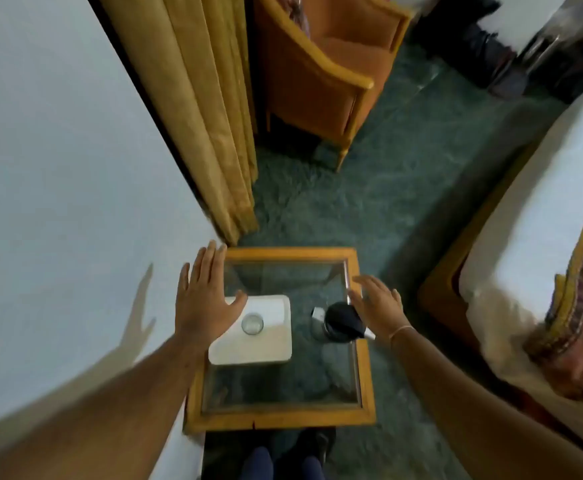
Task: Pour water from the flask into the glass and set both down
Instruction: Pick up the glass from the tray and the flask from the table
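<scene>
On the desk [279, 419] stand our glass [252, 323], left on its white tray [265, 351], and flask [342, 323], right; both hands [207, 299] [376, 306] hover, fingers [364, 284] spread, empty, each positioned to grasp its own.

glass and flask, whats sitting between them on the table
Nothing in the head view: beyond the white tray's edge under the glass, only bare glass tabletop reaches the flask.
</scene>
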Demonstrator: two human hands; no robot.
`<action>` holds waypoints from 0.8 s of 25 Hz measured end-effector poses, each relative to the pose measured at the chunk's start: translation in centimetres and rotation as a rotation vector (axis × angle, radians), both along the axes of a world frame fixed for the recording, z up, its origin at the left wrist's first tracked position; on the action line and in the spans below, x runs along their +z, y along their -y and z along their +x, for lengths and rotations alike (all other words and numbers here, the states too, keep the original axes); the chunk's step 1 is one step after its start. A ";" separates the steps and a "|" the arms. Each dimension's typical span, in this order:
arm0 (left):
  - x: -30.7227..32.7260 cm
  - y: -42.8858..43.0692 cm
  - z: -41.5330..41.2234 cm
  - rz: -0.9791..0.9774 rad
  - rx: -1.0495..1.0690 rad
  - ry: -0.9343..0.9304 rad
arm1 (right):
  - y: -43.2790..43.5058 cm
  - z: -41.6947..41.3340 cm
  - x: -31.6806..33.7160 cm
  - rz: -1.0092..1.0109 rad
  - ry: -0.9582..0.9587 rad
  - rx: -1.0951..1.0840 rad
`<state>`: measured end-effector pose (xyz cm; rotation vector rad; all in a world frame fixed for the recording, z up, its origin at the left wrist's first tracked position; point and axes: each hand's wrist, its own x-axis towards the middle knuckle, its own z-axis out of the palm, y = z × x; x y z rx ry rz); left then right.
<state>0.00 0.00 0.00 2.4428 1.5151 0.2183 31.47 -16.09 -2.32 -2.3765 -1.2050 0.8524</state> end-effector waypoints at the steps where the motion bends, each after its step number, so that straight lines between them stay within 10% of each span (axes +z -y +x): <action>1: -3.2 0.9 -0.4 -0.087 0.020 -0.026 | 0.9 0.2 -2.3 -0.050 -0.040 -0.059; 6: -15.3 5.8 -2.5 -0.471 0.147 -0.015 | 5.7 0.5 -11.2 0.125 -0.315 -0.275; 20: -30.0 4.5 -0.8 -0.778 0.377 0.123 | 7.2 3.7 -18.7 0.168 -0.548 -0.141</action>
